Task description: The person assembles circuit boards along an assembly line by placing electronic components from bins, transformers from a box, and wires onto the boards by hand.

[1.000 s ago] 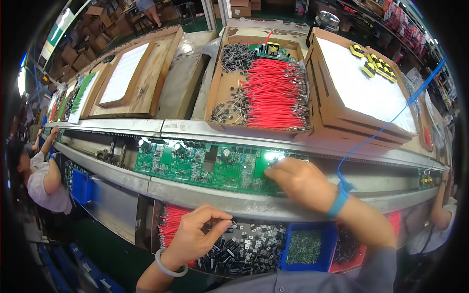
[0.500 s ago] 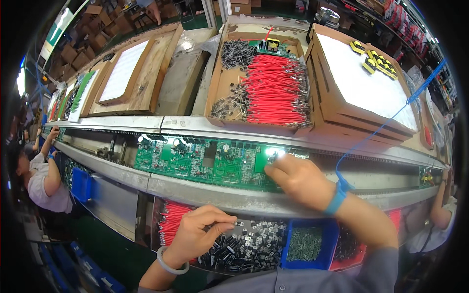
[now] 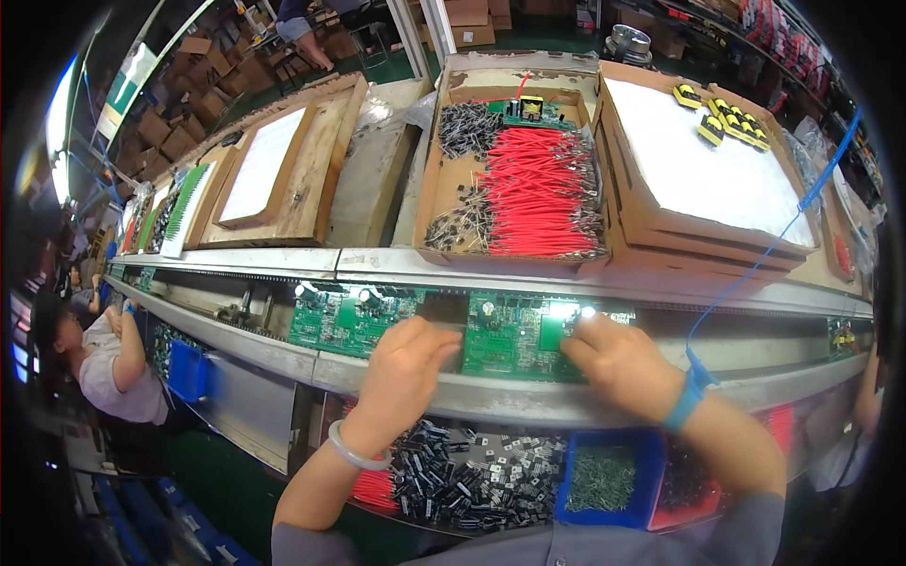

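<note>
A row of green circuit boards lies in the conveyor track before me, one board (image 3: 354,321) to the left and another board (image 3: 500,344) in the middle. My left hand (image 3: 406,368), with a pale bangle at its wrist, is at the left edge of the middle board. Its thumb and fingers are pinched together; whatever they hold is hidden. My right hand (image 3: 623,363), wearing a blue wrist strap (image 3: 692,396) with a coiled cord, is closed over that board's right part. Its fingertips are beside a bright glare, and their contents cannot be made out.
Below the track are loose black transistors (image 3: 481,472), a blue bin (image 3: 613,476) of small metal parts and red wires (image 3: 376,491). Beyond it stand a cardboard tray (image 3: 453,174) of red leads and stacked boxes (image 3: 698,179) with yellow-black transformers. A co-worker (image 3: 118,363) sits at left.
My left hand has risen from above the loose transistors, where a small leaded part showed in its pinch, to the boards. My right hand stays over the board's right part. The view has shifted slightly.
</note>
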Motion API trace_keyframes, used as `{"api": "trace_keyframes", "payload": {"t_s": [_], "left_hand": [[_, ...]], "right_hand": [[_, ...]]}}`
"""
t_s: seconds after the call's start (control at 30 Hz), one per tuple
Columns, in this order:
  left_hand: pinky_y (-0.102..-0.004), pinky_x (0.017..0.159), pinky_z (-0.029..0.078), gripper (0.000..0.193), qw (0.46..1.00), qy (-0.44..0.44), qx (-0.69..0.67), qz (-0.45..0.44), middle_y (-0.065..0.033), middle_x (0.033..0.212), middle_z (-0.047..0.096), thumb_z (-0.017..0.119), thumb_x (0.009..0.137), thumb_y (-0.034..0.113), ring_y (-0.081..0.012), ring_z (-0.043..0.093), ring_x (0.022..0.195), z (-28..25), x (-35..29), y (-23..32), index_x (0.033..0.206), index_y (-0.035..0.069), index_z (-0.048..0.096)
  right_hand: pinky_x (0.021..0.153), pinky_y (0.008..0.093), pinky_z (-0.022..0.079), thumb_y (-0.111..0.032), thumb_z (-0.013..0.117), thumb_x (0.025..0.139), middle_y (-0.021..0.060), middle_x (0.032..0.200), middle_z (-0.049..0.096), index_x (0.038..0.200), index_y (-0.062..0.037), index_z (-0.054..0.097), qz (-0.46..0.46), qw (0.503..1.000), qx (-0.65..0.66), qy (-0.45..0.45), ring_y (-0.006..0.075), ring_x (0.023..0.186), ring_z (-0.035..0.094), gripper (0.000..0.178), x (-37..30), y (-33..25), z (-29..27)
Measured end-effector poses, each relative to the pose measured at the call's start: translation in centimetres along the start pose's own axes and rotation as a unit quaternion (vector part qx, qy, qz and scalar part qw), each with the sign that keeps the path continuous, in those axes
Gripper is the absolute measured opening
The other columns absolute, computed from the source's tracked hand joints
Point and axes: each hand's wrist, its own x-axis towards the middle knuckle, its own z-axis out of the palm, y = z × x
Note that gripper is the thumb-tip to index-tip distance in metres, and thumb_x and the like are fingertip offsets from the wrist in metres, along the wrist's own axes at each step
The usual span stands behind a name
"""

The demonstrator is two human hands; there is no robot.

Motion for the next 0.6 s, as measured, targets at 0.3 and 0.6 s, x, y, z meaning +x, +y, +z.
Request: {"api": "trace_keyframes", "payload": {"t_s": [0.3,0.6], "left_hand": [[-0.0429,0.072,0.051,0.011,0.999,-0.013,-0.023,-0.027,-0.0154,0.086,0.063,0.072,0.085,-0.001,-0.0356,0.064,0.081,0.56,0.93,-0.02,0.097,-0.002,0.072],[-0.0367,0.071,0.052,0.012,1.0,-0.023,-0.007,-0.008,-0.015,0.088,0.064,0.067,0.089,-0.004,-0.031,0.065,0.078,0.25,0.96,0.31,0.1,-0.003,0.073]], "right_hand": [[0.068,0.0383,0.059,-0.005,0.063,0.075,0.0127,0.089,0.057,0.083,-0.0019,0.059,-0.002,1.0,0.007,0.018,0.028,0.085,0.064,0.009,-0.05,0.05,-0.03],[0.068,0.0375,0.058,-0.005,0.063,0.075,0.0119,0.088,0.057,0.081,-0.0019,0.06,-0.002,1.0,0.006,0.027,0.027,0.085,0.064,0.008,0.03,0.02,0.06]]}}
